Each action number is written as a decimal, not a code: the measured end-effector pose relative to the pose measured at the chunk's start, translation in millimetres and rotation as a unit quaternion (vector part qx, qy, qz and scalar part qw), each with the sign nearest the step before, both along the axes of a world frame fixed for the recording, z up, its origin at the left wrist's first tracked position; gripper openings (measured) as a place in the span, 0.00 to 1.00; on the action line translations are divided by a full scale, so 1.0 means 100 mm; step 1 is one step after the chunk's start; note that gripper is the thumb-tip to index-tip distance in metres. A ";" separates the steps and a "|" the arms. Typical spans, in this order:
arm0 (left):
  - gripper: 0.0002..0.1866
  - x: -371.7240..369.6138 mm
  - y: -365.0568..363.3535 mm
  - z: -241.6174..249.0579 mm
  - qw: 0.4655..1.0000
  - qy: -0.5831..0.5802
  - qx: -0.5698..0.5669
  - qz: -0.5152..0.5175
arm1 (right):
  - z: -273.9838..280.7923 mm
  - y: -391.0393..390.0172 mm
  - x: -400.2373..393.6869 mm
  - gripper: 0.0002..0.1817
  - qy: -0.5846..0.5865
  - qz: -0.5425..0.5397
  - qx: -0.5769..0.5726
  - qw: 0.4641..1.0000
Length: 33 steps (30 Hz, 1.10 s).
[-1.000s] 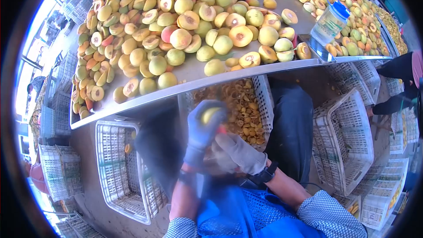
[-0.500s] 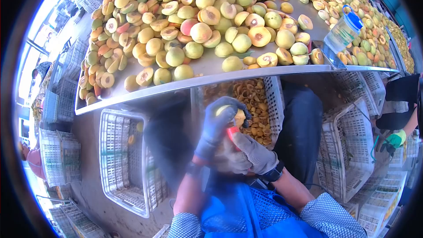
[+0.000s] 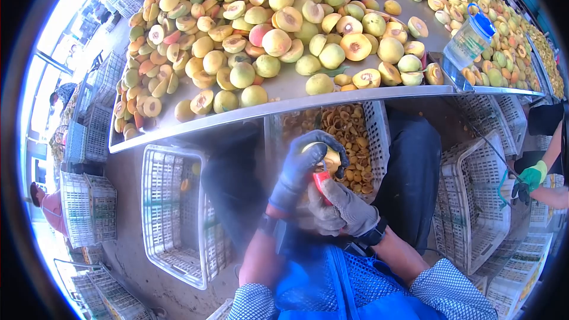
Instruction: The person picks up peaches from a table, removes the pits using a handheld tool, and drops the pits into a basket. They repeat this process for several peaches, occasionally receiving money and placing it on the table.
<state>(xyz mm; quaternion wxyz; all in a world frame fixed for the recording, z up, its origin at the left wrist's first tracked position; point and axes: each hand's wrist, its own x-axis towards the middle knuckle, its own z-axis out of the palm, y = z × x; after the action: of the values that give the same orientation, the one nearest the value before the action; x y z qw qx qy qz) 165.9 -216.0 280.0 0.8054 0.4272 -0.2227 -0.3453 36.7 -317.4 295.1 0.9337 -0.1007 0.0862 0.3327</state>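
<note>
My left hand (image 3: pixel 305 169), in a dark glove, has its fingers wrapped round a yellow-green fruit (image 3: pixel 331 157). Just below it, my right hand (image 3: pixel 345 206), in a grey glove, grips a red-handled tool (image 3: pixel 322 185), whose tip meets the fruit. Both hands are over a white crate (image 3: pixel 379 142) that holds many small fruit pieces (image 3: pixel 352 142) between my knees. Beyond the metal edge of the table (image 3: pixel 237 115) lies a large heap of whole and halved fruit (image 3: pixel 275 41).
A water bottle (image 3: pixel 469 38) with a blue lid lies near the table's edge. White crates stand at my left (image 3: pixel 178 219) and right (image 3: pixel 474 201). At the far right is another person's gloved hand (image 3: pixel 529 181); a person (image 3: pixel 50 204) shows at far left.
The view has shifted slightly, so the table and crates appear further right. Both hands stay close together at the fruit, and the other person's gloved hand at right has moved a little.
</note>
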 end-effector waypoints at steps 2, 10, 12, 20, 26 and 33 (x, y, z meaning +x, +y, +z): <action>0.22 -0.01 -0.03 -0.03 1.000 -0.001 0.007 0.012 | -0.23 -0.02 -0.01 0.17 -0.016 0.000 0.024 1.000; 0.24 -0.09 -0.02 0.00 0.998 0.036 -0.052 -0.004 | 0.09 0.17 -0.01 0.24 0.032 -0.063 -0.149 0.986; 0.25 -0.06 -0.03 -0.09 0.999 0.006 -0.028 0.020 | 0.04 0.20 -0.03 0.24 0.104 -0.076 -0.174 0.976; 0.28 -0.16 -0.05 -0.01 0.994 0.015 0.026 0.107 | 0.06 0.10 0.01 0.25 -0.126 -0.084 -0.275 0.949; 0.30 -0.14 -0.10 -0.01 0.994 0.007 0.031 0.101 | 0.04 0.09 0.04 0.25 -0.114 -0.105 -0.358 0.921; 0.18 0.03 0.45 0.24 0.891 -0.069 0.240 0.379 | 0.09 0.00 0.02 0.24 -0.188 -0.098 -0.292 0.933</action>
<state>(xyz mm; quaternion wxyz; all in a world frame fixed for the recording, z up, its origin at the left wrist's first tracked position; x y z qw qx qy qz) 169.3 -170.6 303.9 0.7308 0.6820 -0.0094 -0.0263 38.8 -317.6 304.3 0.8903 -0.4205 0.0118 0.1745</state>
